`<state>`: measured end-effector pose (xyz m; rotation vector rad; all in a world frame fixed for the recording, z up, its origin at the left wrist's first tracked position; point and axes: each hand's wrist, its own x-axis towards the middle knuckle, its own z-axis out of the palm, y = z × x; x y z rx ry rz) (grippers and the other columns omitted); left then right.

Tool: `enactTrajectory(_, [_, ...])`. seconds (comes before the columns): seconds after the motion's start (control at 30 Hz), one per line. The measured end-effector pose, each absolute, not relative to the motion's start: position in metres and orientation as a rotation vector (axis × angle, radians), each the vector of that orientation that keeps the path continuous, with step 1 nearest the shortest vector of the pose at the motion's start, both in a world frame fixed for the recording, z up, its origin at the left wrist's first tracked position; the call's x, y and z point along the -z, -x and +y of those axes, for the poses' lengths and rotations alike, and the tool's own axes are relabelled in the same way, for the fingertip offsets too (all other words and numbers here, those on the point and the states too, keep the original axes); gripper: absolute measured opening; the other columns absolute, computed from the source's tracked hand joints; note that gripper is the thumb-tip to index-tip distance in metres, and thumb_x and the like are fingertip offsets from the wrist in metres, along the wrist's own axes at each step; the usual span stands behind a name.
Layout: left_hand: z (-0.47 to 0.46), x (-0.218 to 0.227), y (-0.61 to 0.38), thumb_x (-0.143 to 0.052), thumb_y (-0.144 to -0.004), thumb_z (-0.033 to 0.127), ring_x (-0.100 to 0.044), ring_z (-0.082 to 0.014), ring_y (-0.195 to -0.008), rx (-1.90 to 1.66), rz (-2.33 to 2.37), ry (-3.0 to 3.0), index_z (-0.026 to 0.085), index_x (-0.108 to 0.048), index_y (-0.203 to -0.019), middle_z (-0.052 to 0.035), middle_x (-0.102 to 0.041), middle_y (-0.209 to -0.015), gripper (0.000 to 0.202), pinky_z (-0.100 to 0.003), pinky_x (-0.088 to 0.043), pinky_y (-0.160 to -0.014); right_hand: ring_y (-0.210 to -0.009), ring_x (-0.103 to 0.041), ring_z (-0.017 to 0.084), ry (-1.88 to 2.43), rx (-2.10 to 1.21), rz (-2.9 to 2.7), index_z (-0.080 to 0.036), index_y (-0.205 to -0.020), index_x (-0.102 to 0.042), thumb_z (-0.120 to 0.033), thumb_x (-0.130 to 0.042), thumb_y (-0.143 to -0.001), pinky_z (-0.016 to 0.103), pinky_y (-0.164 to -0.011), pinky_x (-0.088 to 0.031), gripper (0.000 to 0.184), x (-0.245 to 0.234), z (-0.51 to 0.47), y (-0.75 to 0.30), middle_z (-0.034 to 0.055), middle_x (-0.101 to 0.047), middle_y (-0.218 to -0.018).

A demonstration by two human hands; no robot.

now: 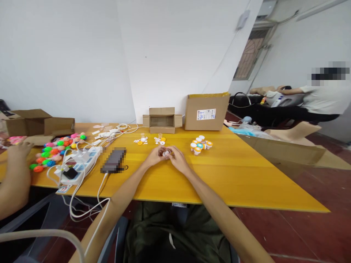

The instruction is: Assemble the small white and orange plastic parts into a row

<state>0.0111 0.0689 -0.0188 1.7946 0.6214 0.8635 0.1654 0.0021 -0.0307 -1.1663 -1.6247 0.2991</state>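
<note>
My left hand (155, 156) and my right hand (175, 157) meet over the yellow table (236, 175), both pinching one small clear and white part (166, 153) between the fingertips. Just beyond them lie loose white and orange small parts (159, 140) and another little group (142, 140). To the right stands a cluster of small round orange, white and teal pieces (200, 144).
A small open cardboard box (162, 120) and a larger box (206, 111) stand at the wall. A white power strip with cables (79, 164), a blurred dark device (113, 160) and colourful balls (53, 151) lie left, where another person's hand (19, 149) rests. A person sits far right.
</note>
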Motion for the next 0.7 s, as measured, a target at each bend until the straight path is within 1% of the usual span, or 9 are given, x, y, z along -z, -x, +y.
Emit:
enactTrajectory(0.1, [0.0701,0.0194,-0.0102,-0.088,-0.065,0.034,-0.066,-0.0158,-0.077,-0.872,0.611,-1.812,0.017,-0.066,-0.098,-0.0027,-0.072,-0.086,0.043,-0.027,-0.052,-0.073,-0.103,-0.065,0.022,1.137,-0.291,-1.64,-0.026,-0.109,-0.066,-0.021,-0.058,-0.086,0.038,-0.095,-0.053,0.025,0.0316,0.0006,-0.1637,0.0051,-0.07,-0.107])
enactTrajectory(0.2, [0.0715,0.0208,-0.0094,-0.087,-0.066,0.033,-0.067,-0.0163,-0.079,-0.878,0.616,-1.83,0.018,-0.066,-0.099,-0.0035,-0.073,-0.089,0.041,-0.027,-0.052,-0.074,-0.102,-0.065,0.023,1.184,-0.259,-1.589,-0.026,-0.11,-0.066,-0.027,-0.063,-0.086,0.038,-0.093,-0.054,0.024,0.0311,0.0011,-0.1622,0.0053,-0.07,-0.107])
enactTrajectory(0.3, [0.0723,0.0224,-0.0093,-0.087,-0.065,0.032,-0.066,-0.0156,-0.079,-0.877,0.643,-1.834,0.018,-0.066,-0.098,-0.0024,-0.072,-0.089,0.042,-0.026,-0.051,-0.073,-0.095,-0.066,0.023,1.258,-0.251,-1.544,-0.025,-0.103,-0.066,-0.031,-0.066,-0.085,0.038,-0.088,-0.055,0.018,0.0296,0.0032,-0.1625,0.0056,-0.07,-0.101])
enactTrajectory(0.37, [0.0721,0.0228,-0.0098,-0.088,-0.065,0.033,-0.066,-0.015,-0.078,-0.87,0.655,-1.826,0.018,-0.065,-0.099,-0.0016,-0.072,-0.087,0.044,-0.026,-0.051,-0.073,-0.09,-0.067,0.023,1.277,-0.259,-1.552,-0.025,-0.097,-0.066,-0.031,-0.065,-0.086,0.037,-0.085,-0.056,0.013,0.0288,0.0043,-0.1634,0.0053,-0.07,-0.096])
enactTrajectory(0.43, [0.0714,0.0222,-0.0103,-0.088,-0.064,0.034,-0.066,-0.0149,-0.078,-0.863,0.651,-1.818,0.018,-0.065,-0.099,-0.0018,-0.072,-0.087,0.044,-0.026,-0.051,-0.074,-0.09,-0.067,0.023,1.259,-0.258,-1.579,-0.025,-0.096,-0.067,-0.028,-0.063,-0.086,0.037,-0.085,-0.056,0.011,0.0289,0.0043,-0.1642,0.005,-0.071,-0.094])
enactTrajectory(0.57, [0.0694,0.0194,-0.0102,-0.088,-0.066,0.034,-0.067,-0.0162,-0.08,-0.865,0.608,-1.814,0.017,-0.066,-0.099,-0.0041,-0.074,-0.09,0.043,-0.027,-0.052,-0.076,-0.099,-0.066,0.022,1.175,-0.248,-1.637,-0.025,-0.105,-0.067,-0.021,-0.057,-0.087,0.038,-0.092,-0.054,0.021,0.0309,0.0026,-0.164,0.0053,-0.071,-0.103])
enactTrajectory(0.7, [0.0699,0.0195,-0.0094,-0.088,-0.066,0.032,-0.067,-0.0163,-0.08,-0.885,0.594,-1.811,0.017,-0.066,-0.097,-0.0041,-0.074,-0.089,0.04,-0.027,-0.052,-0.075,-0.104,-0.065,0.023,1.185,-0.236,-1.62,-0.027,-0.112,-0.065,-0.024,-0.061,-0.086,0.039,-0.095,-0.054,0.026,0.0335,0.0026,-0.1632,0.0053,-0.071,-0.109])
